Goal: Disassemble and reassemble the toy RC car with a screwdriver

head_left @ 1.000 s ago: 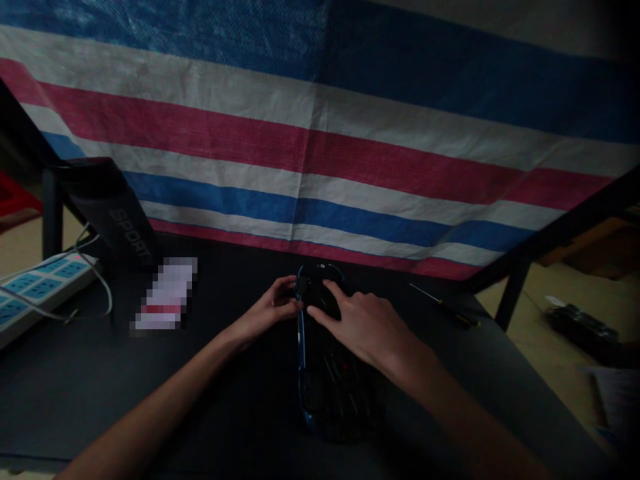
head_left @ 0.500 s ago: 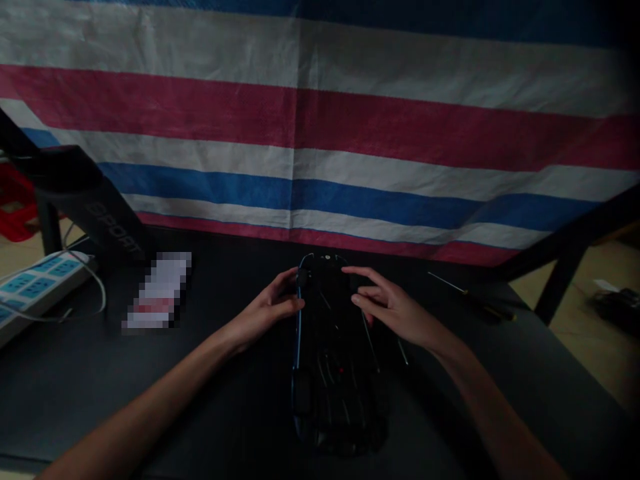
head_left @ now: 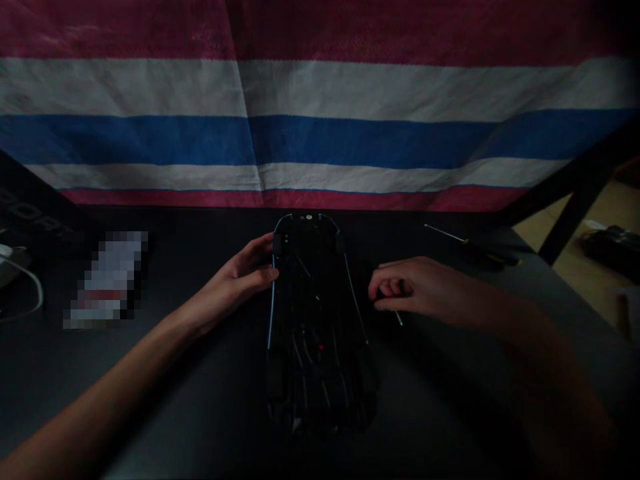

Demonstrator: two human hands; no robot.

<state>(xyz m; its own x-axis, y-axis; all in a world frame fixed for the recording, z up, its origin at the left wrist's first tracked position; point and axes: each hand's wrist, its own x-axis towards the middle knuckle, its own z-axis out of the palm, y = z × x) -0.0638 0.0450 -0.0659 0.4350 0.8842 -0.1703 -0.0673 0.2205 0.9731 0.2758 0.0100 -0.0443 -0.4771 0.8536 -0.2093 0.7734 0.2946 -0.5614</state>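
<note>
A toy car [head_left: 320, 313] with blue edges lies upside down on the dark table, its black underside and wheels facing up. My left hand [head_left: 235, 283] is at the car's left side, thumb on the edge and fingertips by the front wheel, steadying it. To the right of the car, apart from it, my right hand [head_left: 400, 287] has its fingers curled round the dark handle of a screwdriver [head_left: 399, 319]. Only the thin metal shaft shows plainly below the fingers, low over the table.
Another screwdriver [head_left: 465, 243] with a dark handle lies at the back right. A blurred-out flat item [head_left: 110, 273] rests on the left, near a white cable [head_left: 37, 287]. Behind the table hangs a striped sheet [head_left: 320, 143]. A black frame bar [head_left: 565, 207] rises at right.
My right hand has left the car's right edge, moved right and closed on the screwdriver lying there. My left hand stays at the car's side. The view has tilted down and turned right.
</note>
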